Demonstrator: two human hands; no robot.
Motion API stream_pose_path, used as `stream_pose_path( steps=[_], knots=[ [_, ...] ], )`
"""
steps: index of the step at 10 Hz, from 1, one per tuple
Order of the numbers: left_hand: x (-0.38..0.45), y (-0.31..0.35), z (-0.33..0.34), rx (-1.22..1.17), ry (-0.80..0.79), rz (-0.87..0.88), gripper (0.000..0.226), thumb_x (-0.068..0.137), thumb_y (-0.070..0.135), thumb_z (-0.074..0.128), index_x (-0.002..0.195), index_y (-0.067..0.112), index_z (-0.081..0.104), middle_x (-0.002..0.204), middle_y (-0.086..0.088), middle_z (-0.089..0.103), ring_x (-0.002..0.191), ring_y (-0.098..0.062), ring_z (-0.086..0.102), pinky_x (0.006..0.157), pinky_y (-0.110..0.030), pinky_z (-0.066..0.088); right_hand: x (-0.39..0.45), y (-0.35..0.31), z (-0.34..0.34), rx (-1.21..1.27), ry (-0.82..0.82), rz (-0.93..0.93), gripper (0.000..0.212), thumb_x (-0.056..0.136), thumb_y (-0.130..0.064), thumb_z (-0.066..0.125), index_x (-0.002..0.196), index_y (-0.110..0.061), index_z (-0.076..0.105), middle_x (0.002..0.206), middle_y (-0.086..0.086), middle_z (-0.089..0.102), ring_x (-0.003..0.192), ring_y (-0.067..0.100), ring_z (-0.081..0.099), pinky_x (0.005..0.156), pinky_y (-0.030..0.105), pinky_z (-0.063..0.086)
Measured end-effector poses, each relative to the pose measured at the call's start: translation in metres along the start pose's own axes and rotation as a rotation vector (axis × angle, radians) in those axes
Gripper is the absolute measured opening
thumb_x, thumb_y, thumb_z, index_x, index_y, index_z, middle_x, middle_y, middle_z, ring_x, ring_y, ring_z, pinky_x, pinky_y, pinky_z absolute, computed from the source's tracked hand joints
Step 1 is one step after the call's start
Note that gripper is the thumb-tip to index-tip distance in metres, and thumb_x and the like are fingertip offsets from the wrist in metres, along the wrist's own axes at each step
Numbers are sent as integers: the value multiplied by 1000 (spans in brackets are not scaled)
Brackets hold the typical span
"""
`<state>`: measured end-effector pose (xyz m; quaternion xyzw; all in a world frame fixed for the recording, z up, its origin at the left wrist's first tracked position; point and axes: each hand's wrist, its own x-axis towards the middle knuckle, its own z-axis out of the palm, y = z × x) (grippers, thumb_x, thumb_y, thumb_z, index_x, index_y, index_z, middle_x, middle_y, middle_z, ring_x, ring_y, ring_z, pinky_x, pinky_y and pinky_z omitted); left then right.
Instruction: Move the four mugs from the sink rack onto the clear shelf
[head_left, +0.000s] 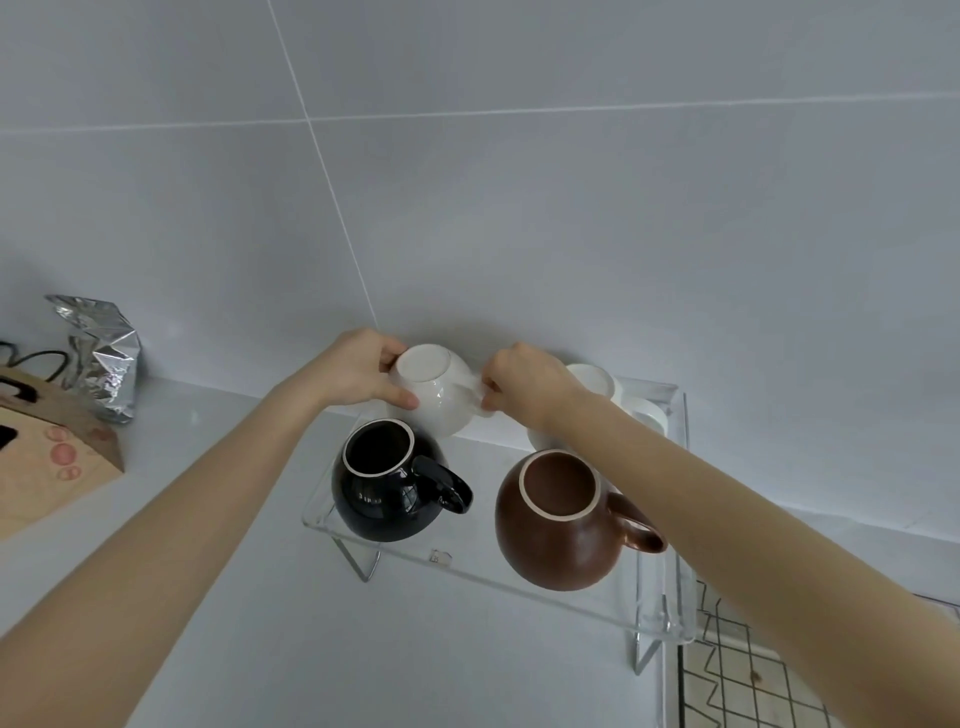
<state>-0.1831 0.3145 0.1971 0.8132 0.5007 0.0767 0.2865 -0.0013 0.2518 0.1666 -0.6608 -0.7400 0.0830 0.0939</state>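
Observation:
A clear acrylic shelf (540, 582) stands on the counter against the tiled wall. A black mug (387, 499) sits at its front left and a brown mug (558, 540) at its front right, both with their bases up. At the back left, a white mug (441, 400) is held upside down and tilted. My left hand (363, 371) grips its body, and my right hand (524, 387) pinches its handle. Another white mug (597, 382) rests at the back right, partly hidden behind my right wrist.
A brown paper bag (47, 457) and a crumpled silver foil bag (101, 353) stand on the counter at the left. A black wire sink rack (748, 680) shows at the lower right, below the shelf's end. The grey tiled wall rises right behind the shelf.

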Motion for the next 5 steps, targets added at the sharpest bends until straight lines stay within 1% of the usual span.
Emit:
stream_pose_path(
  steps=[1, 2, 3, 4, 5],
  knots=[
    [0, -2, 2, -16, 7, 11, 49, 60, 7, 79, 107, 6, 64, 112, -16, 68, 110, -27, 61, 100, -36, 42, -2, 0, 0, -14, 9, -9, 23, 87, -18, 57, 96, 3, 60, 104, 23, 65, 95, 37, 60, 66, 30, 34],
    [-3, -3, 3, -51, 3, 7, 48, 62, 5, 78, 108, 6, 63, 113, -14, 67, 111, -25, 60, 96, -30, 43, -4, -2, -1, -53, -8, -12, 23, 89, -18, 55, 98, 3, 59, 105, 23, 65, 96, 37, 61, 66, 31, 36],
    [-5, -5, 8, -17, 1, 8, 47, 69, 13, 74, 114, 15, 58, 119, -10, 64, 117, -26, 55, 98, -30, 40, -10, -7, -4, -37, -13, 5, 27, 89, -20, 55, 105, 1, 56, 109, 22, 63, 99, 38, 60, 68, 33, 38],
    [-26, 4, 8, -31, 56, -15, 65, 76, 25, 70, 133, 15, 40, 138, -9, 49, 127, -24, 47, 99, -28, 34, -28, -19, -13, 57, 45, 9, 33, 89, -22, 52, 116, -3, 51, 112, 22, 63, 103, 39, 59, 74, 35, 44],
    [-56, 2, 3, -170, 72, -27, 84, 64, 40, 76, 135, 16, 38, 141, -9, 46, 129, -19, 44, 100, -25, 33, -48, -36, -9, 162, 60, -67, 31, 87, -27, 52, 111, -10, 60, 108, 18, 67, 101, 37, 60, 82, 38, 51]
  ],
)
